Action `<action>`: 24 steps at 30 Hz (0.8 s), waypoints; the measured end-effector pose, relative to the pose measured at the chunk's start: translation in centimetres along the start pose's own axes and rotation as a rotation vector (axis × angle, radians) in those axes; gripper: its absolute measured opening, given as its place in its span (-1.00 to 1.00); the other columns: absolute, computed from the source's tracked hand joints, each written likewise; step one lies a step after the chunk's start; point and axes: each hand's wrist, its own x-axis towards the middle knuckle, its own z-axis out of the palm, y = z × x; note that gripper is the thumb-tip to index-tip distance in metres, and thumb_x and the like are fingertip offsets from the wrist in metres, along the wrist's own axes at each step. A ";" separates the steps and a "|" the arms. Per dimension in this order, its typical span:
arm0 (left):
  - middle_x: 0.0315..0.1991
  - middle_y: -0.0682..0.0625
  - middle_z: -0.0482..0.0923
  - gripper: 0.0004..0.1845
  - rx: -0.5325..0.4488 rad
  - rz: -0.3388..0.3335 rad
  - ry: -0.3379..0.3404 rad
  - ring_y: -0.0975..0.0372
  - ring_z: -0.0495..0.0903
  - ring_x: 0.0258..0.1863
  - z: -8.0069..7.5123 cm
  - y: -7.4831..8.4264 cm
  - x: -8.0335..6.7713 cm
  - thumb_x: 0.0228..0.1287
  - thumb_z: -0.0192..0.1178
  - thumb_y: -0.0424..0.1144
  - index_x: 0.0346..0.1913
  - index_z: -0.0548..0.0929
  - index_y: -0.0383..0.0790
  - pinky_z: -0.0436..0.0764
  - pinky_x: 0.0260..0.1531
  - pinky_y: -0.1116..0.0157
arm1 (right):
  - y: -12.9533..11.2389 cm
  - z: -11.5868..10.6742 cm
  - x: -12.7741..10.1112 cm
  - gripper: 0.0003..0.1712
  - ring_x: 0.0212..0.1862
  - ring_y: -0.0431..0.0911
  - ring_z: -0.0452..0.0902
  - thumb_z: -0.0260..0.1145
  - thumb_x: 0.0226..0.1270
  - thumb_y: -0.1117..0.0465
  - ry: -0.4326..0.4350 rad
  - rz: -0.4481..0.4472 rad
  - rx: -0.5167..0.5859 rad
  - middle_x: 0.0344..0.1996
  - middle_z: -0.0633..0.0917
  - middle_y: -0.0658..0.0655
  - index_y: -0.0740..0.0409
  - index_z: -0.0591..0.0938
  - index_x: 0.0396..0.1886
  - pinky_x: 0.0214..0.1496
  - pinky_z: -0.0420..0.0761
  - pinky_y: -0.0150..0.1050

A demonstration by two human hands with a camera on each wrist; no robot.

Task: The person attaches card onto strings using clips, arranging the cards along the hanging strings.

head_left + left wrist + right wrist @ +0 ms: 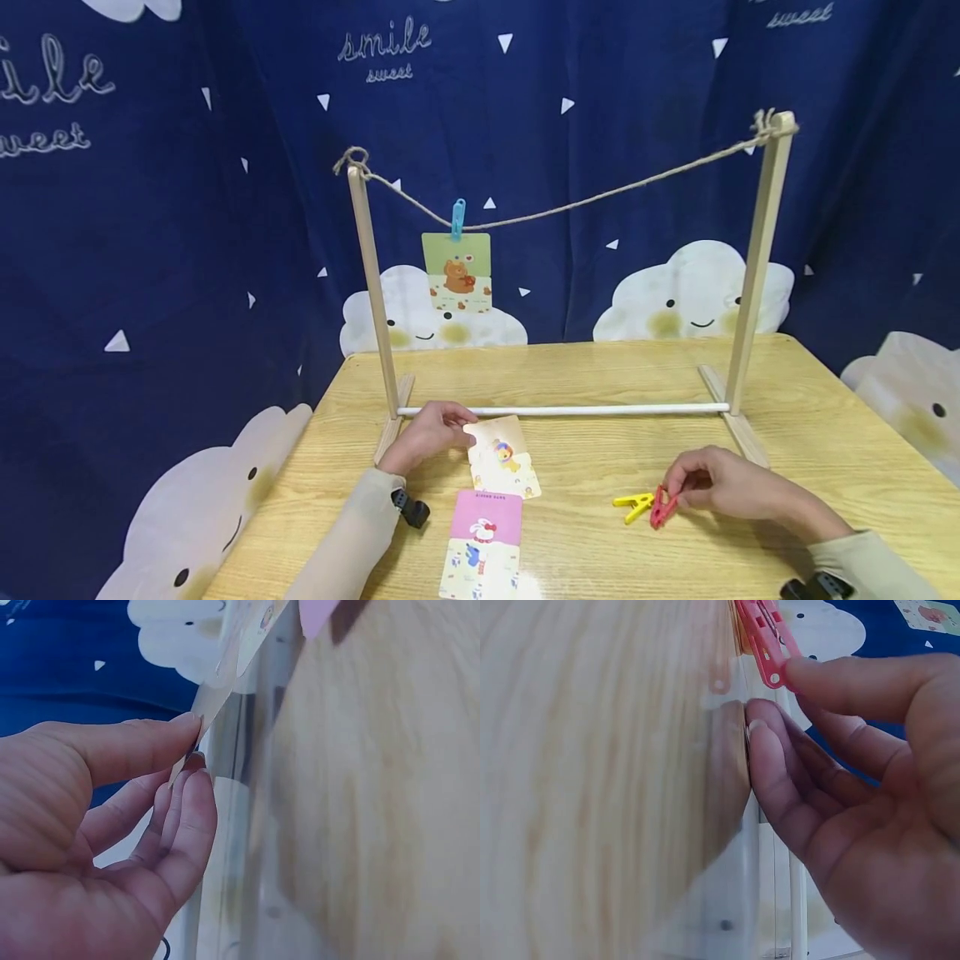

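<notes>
My left hand [431,433] pinches the corner of a cream card with a lion picture [504,458] lying on the wooden table [600,375]; thumb and fingers [176,761] close on its edge [217,682]. A pink card [483,542] lies just in front of it. My right hand [720,483] pinches a red clothespin [662,506] between thumb and fingers [832,682] at the table surface, next to a yellow clothespin [633,503]. A green bear card [457,272] hangs from a twine line [600,198] under a blue clip [457,218].
The wooden frame's two posts [371,283] [759,258] stand at the back of the table, joined low by a white bar [562,409]. A dark blue cloud-patterned curtain [150,250] surrounds the table.
</notes>
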 end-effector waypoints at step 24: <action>-0.18 -0.08 0.67 -0.64 -0.109 0.011 0.073 0.17 0.64 -0.23 -0.8 1.7 0.0 0.19 0.51 -0.28 0.05 0.73 -0.21 0.64 -0.16 0.18 | -0.9 -0.2 0.3 -0.58 -0.06 -0.12 0.73 0.24 0.53 0.37 0.077 0.094 0.187 -0.05 0.73 0.32 0.53 0.45 0.25 -0.07 0.72 -0.26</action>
